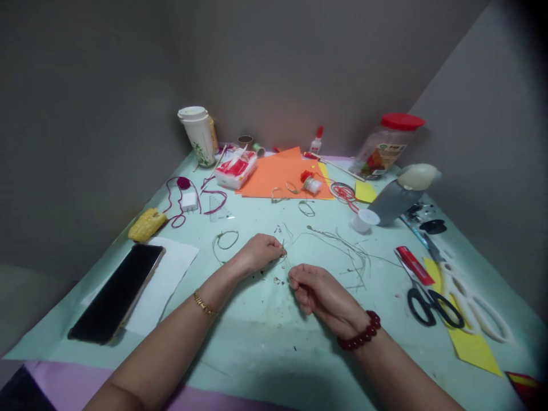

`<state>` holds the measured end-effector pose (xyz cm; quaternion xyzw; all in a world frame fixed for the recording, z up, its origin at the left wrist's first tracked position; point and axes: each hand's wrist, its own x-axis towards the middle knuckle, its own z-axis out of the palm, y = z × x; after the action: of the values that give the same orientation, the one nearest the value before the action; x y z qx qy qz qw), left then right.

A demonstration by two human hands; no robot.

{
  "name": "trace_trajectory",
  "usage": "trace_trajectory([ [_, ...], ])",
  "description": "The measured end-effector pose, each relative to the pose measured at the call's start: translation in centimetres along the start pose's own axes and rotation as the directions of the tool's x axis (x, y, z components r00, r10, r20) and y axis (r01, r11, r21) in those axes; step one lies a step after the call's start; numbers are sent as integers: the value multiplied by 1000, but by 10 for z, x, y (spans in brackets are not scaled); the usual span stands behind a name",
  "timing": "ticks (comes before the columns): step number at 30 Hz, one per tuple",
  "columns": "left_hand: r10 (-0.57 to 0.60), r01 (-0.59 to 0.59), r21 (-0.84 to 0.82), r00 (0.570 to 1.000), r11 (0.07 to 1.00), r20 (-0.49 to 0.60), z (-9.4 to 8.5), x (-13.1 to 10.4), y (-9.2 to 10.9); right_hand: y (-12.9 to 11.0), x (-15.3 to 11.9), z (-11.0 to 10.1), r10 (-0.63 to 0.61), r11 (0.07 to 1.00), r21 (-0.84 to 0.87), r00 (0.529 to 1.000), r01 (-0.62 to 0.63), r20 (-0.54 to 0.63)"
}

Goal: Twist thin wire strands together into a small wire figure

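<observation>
Over the middle of the table, my left hand [262,252] is pinched closed on a thin pale cord [287,261]. Lower and to the right, my right hand [314,285] has its thumb and finger closed on the same cord, which runs in the short gap between both hands. Small dark bits [277,280] lie scattered beneath them. Loose thin greenish cords [355,251] spread over the table to the right of my hands. A knotted loop of cord [226,240] rests left of my left hand. Fine detail at the fingertips is too small to make out.
At left lie a phone [117,294] on white paper and a yellow sponge-like piece [146,224]. Behind are a tissue pack [236,169], a cup [199,137] and orange paper [274,177]. On the right stand a red-lidded jar [387,145], a grey bottle [396,197] and black-handled scissors [432,302].
</observation>
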<state>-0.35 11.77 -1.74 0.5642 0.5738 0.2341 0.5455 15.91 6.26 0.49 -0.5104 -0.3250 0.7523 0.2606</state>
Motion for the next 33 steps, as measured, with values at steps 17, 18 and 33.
trace_trajectory([
  [17, -145, 147, -88, 989, 985, 27, 0, 1, 9, 6, -2, 7, -79, 996, -53, 995, 76, -61],
  [18, -162, 162, -98, 987, 982, 8, 1, 1, 11, 6, -2, 8, -96, 993, -69, 993, 91, -68],
  [33, -121, 116, -62, 990, 991, -76, 8, 3, 3, 0, -3, -4, -346, 876, -408, 926, 259, -154],
])
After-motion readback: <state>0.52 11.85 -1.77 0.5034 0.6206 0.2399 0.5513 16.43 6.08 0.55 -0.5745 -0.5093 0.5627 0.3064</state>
